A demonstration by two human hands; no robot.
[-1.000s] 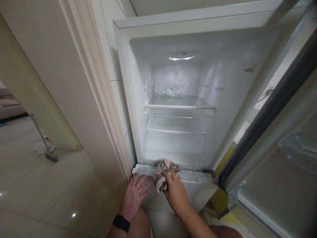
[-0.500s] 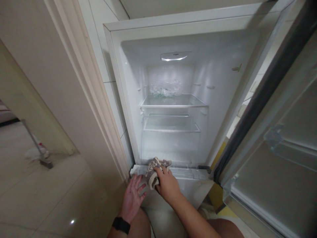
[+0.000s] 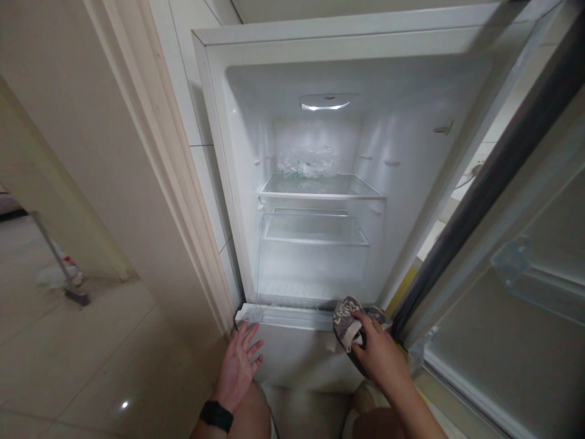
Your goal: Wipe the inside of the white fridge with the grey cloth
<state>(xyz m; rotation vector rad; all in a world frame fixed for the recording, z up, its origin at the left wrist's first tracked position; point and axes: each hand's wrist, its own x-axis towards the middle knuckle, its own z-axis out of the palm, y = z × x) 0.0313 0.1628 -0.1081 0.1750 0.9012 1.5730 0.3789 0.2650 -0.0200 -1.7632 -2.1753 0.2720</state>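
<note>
An open white fridge (image 3: 214, 122) stands in front of me, its inside lit. My right hand (image 3: 381, 356) grips a crumpled brown-and-white patterned cloth (image 3: 345, 320) pressed on the right end of the fridge's bottom front ledge (image 3: 283, 316), close to the door hinge. My left hand (image 3: 237, 366) is open with fingers spread, resting against the panel below the ledge at the left. A black watch (image 3: 218, 416) is on that wrist. A glass shelf (image 3: 320, 186) carries a clear crumpled bag (image 3: 307, 160) at the back.
The fridge door (image 3: 512, 256) stands open at the right, with a clear door bin (image 3: 525, 268). A lower drawer (image 3: 315, 244) sits under the shelf. A door frame (image 3: 150, 158) rises at the left. A mop or broom (image 3: 68, 286) leans on the tiled floor beyond.
My right hand has slid the cloth along the bottom ledge from the left-middle to the right end. My left hand has stayed near the left corner.
</note>
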